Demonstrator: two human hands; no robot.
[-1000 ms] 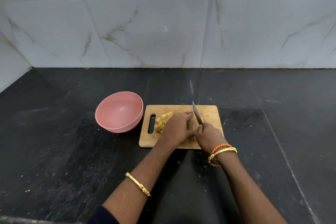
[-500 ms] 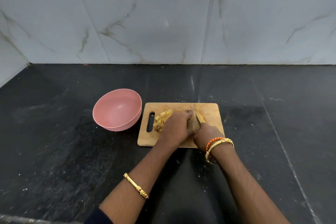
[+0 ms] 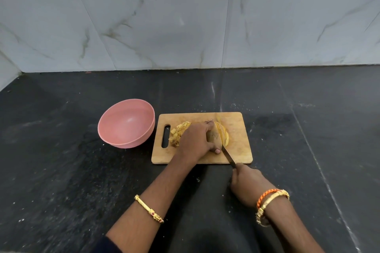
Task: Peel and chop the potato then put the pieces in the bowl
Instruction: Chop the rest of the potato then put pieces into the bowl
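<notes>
The potato (image 3: 216,136) lies in the middle of the wooden cutting board (image 3: 238,129). Its right side is cut into thin yellow slices (image 3: 223,134) that lean together. The left hand (image 3: 195,139) curls over the potato and holds it down. The right hand (image 3: 247,183) is wrapped tight around the handle of a knife (image 3: 228,155), just off the near edge of the board. The blade slants up to the near end of the slices. A small heap of chopped pieces (image 3: 178,132) sits on the board at the left, beside the handle slot. The pink bowl (image 3: 126,123) stands on the dark table (image 3: 61,170), just left of the board, with nothing in it. Gold bangles (image 3: 149,208) show on both wrists.
</notes>
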